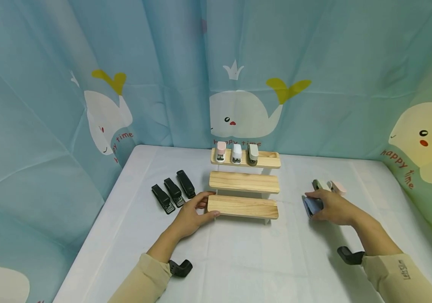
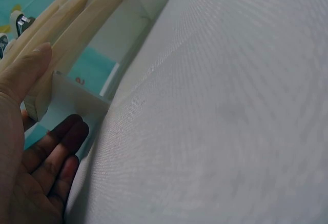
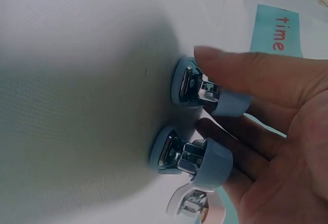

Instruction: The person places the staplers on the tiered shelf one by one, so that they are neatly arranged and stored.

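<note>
My right hand [image 1: 331, 207] pinches a small blue stapler [image 1: 313, 205] on the table between thumb and fingers; in the right wrist view this stapler [image 3: 233, 102] sits under the thumb. Beside it stand a second stapler [image 3: 212, 163], pale green in the head view, and a pink and white one [image 1: 338, 188]. My left hand [image 1: 191, 215] grips the left end of the lowest step of a three-step wooden rack [image 1: 244, 206], thumb at the front, a finger behind. On the top step stand a pink stapler [image 1: 221, 151], a white stapler [image 1: 236, 153] and a grey-green stapler [image 1: 253, 154].
Left of the rack, black staplers [image 1: 163, 198] lie in a slanted row on the white-covered table [image 1: 220, 265]. A blue curtain [image 1: 178, 84] with whale prints hangs behind and around the table. A black wrist device [image 1: 180, 268] is on each forearm.
</note>
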The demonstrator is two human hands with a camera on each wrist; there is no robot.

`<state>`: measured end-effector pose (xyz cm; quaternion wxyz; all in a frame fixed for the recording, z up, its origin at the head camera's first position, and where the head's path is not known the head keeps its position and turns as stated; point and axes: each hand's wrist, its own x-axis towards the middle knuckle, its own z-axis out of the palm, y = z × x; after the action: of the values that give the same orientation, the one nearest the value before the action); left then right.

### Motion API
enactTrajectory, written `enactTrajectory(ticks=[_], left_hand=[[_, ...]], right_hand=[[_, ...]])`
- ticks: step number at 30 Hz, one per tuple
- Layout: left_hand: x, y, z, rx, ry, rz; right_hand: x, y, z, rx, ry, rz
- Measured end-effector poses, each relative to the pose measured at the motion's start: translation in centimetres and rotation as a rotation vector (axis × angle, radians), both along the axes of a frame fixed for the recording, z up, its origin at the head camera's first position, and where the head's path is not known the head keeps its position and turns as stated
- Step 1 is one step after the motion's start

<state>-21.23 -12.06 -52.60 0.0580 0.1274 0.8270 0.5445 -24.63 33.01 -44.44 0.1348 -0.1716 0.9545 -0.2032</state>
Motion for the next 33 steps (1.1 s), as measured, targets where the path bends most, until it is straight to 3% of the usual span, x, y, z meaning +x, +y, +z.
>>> enactTrajectory(ticks=[23,33], left_hand=[[0.06,0.12,0.13,0.015,-0.009,0.009],[0.02,0.07,0.16,-0.001,-0.017,0.011]], right_hand=[[-0.15,-0.39,-0.07,0.003,-0.004,0.001],[-0.13,-0.9,0.41,0.005,0.04,0.008]])
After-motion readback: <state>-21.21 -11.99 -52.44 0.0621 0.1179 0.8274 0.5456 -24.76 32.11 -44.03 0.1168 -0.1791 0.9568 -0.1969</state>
